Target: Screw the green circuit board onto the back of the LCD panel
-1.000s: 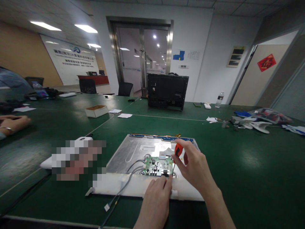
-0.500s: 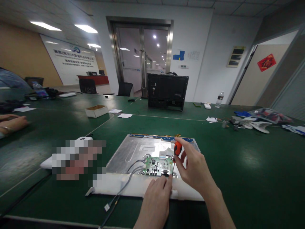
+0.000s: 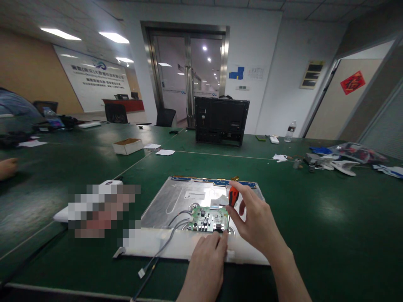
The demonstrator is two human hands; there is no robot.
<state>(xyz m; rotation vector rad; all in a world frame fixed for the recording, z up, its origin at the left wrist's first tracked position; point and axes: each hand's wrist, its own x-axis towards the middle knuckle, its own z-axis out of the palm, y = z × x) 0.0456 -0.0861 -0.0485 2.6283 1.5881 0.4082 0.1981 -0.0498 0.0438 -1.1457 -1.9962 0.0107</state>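
On the green table (image 3: 315, 235), one metal-backed panel (image 3: 173, 203) carries one green circuit board (image 3: 208, 216); at the board's near edge, one left hand (image 3: 208, 256), fingers together, grip unclear; then one red-and-black screwdriver (image 3: 233, 196), pinched by one right hand (image 3: 258, 222).

The light is dim, with lamps (image 3: 113, 37) glowing beyond the panel (image 3: 162, 209). Glare whitens its metal; the table (image 3: 333, 209) shines softly right of it; pixel blocks (image 3: 103, 209) blot the left.
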